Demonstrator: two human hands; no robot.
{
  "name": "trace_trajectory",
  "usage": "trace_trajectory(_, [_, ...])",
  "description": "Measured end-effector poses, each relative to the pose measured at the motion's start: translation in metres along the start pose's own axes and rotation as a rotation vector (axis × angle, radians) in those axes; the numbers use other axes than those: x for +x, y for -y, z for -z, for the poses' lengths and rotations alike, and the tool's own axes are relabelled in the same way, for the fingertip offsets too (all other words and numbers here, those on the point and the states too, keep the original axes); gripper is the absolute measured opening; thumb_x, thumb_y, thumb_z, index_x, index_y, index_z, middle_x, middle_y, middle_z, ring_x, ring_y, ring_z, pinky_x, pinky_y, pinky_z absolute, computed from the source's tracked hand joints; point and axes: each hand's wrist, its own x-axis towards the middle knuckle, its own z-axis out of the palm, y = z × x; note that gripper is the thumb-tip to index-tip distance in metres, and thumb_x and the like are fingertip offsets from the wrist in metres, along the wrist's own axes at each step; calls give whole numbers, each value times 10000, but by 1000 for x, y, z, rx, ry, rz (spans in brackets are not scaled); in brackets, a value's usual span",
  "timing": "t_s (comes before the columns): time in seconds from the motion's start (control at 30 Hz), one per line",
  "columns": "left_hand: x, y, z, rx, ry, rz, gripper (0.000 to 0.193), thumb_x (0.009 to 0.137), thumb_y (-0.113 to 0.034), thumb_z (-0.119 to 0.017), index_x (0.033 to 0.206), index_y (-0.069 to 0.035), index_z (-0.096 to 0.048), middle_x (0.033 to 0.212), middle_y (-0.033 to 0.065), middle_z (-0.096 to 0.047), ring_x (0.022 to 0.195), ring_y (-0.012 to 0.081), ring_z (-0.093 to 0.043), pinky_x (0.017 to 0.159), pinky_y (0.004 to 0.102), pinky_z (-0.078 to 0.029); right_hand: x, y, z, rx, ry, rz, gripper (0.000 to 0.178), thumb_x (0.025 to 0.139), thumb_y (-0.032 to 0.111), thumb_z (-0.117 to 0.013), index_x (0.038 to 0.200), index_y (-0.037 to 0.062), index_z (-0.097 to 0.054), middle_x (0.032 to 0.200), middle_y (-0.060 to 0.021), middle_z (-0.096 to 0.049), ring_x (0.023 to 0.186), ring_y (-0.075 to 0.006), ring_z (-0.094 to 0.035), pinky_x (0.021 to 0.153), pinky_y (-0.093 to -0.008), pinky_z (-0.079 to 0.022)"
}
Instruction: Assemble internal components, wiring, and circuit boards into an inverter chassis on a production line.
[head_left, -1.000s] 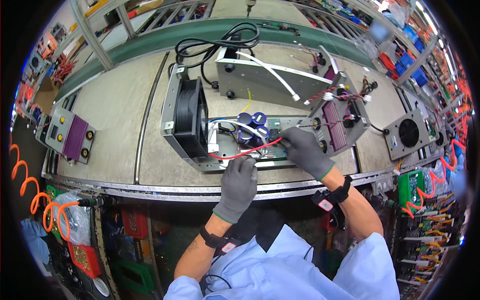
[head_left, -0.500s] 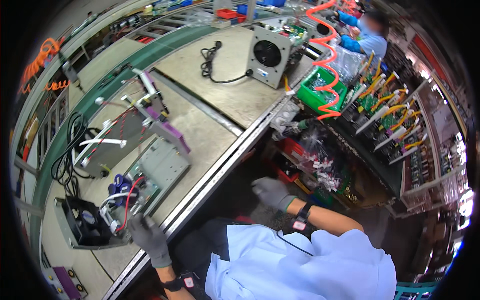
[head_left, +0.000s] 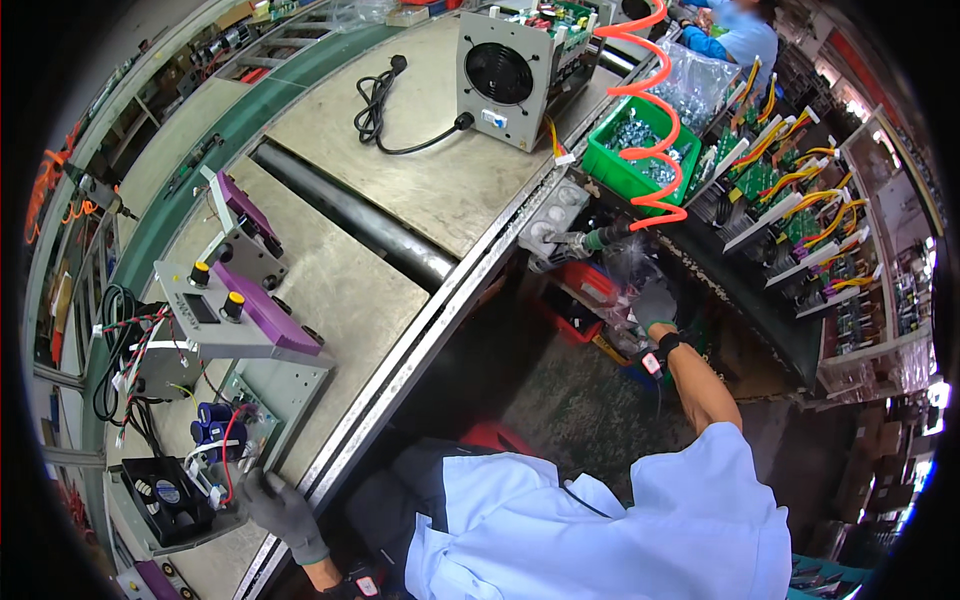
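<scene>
On the bench [head_left: 360, 300] at left, open machine case [head_left: 305, 392] with black fan [head_left: 165, 492], blue cylinders [head_left: 214, 435] and red wire [head_left: 226, 458]. Close to the wire, gloved left hand [head_left: 280, 516], fingers slightly bent; cannot tell if pinching anything. Rightward, below bench level, red bins [head_left: 592, 287], then gloved right hand [head_left: 656, 304], fingers hidden, grasp impossible to tell. Farther right, circuit boards [head_left: 765, 180].

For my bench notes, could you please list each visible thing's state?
Near chassis: open, blue capacitors exposed
Left hand: gloved, beside the near chassis, contact unclear
Right hand: gloved, below the bench top
Far fan unit: uncovered, board exposed
Far power cord: loosely bunched
Orange hose: coiled
Green bin: well filled
</scene>
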Motion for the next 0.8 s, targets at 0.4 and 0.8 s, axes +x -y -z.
trace_trajectory(0.4, [-2, 4, -2, 45, -23, 2, 216, 988, -115, -617, 1143, 30, -656, 1176, 231, -598, 1058, 428, -617, 916, 509, -489, 16, -28, 15, 388, -28, -77, 380, 933, 347, -676, 1147, 39, -739, 1162, -260, -713, 1038, -429, -702, 897, -498, -555])
trace_trajectory(0.8, [-2, -4, -4, -39, -23, 3, 232, 932, -118, -650, 1135, -6, -656, 1150, 233, -606, 1072, 434, -609, 921, 504, -496, -78, 0, 123, 917, -646, -39, 295, 909, 284, -799, 971, 24, -675, 818, -101, -659, 763, -184, -600, 743, -364, -510])
